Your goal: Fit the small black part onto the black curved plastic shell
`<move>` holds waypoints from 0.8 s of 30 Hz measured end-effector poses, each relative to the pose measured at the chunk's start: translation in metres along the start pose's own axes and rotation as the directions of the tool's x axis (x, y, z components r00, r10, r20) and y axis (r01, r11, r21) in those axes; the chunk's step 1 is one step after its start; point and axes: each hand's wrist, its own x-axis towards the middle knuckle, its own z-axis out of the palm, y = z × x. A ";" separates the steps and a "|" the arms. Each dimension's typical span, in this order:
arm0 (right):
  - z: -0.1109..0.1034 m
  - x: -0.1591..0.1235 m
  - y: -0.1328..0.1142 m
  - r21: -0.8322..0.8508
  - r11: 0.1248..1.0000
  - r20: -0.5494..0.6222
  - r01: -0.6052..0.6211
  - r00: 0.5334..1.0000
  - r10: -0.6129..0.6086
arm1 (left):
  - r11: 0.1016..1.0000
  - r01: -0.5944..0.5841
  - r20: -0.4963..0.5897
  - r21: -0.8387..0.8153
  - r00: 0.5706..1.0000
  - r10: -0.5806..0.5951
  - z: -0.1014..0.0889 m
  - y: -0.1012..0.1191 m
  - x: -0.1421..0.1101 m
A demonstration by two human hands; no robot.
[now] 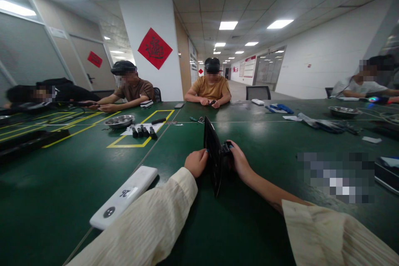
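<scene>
A thin black panel (213,156) stands on edge above the green table, seen nearly side-on between my hands. My left hand (196,163) is closed at its left face, with the thumb against the surface; the other fingertips are partly hidden. On the panel's right side is a small black fitting (226,149), perhaps a bracket or mount. My right hand (240,162) is closed around that fitting, fingers curled behind it. Left of my left forearm lies a white power-bank-like device (124,196) marked 26.
Metal bowls (119,121) (343,111) stand left and right. Several black cylindrical parts (143,131) sit inside a yellow taped outline. Pliers (197,120) lie beyond the panel. Gloves (279,109) rest farther right. A person (208,87) sits opposite; others work at both sides.
</scene>
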 end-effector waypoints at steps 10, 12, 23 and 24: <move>0.002 -0.003 -0.004 -0.007 1.000 -0.007 -0.001 1.000 0.001 | 1.000 -0.009 0.006 0.005 1.000 0.009 -0.001 0.001 0.000; 0.002 -0.003 -0.004 -0.004 1.000 -0.012 0.002 1.000 -0.002 | 1.000 -0.009 0.007 0.017 1.000 0.009 0.000 0.001 0.000; 0.001 -0.001 0.000 0.033 0.999 -0.007 0.002 1.000 -0.001 | 0.999 -0.012 0.014 0.042 1.000 0.012 -0.001 0.002 0.000; 0.001 -0.001 0.000 0.033 0.999 -0.006 0.001 1.000 -0.001 | 0.999 -0.015 0.013 0.039 1.000 0.014 -0.001 0.002 0.000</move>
